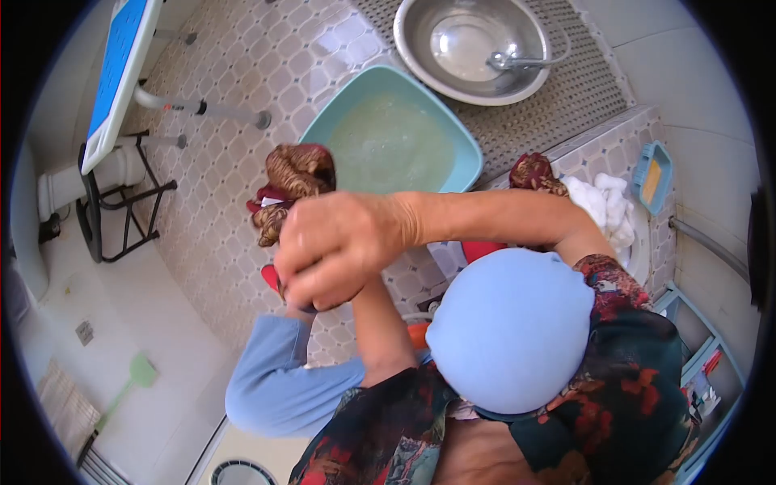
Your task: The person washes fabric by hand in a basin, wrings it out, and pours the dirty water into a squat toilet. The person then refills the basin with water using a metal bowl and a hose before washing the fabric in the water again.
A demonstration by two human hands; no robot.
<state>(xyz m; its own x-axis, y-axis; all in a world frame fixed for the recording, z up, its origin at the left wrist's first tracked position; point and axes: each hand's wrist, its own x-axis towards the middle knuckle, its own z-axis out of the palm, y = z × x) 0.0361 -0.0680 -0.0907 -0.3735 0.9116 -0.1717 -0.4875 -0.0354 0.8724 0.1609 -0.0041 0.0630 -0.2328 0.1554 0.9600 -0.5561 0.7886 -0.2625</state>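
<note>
Brown-and-red patterned wet cloth [289, 190], twisted into a rope whose long axis runs far-to-near, emerges on the far side of the right hand [335, 242] clamped around it, left hand [303, 301] gripping just beneath, near the teal plastic basin [469, 153] of cloudy water.

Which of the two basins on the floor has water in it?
The teal basin, nearest the hands, holds cloudy water; the steel basin beyond it looks dry.

The floor [234, 105] is laid with small diamond-patterned tiles — pale, sunlit — and white wall tiles [695, 73] are seen at right.
</note>
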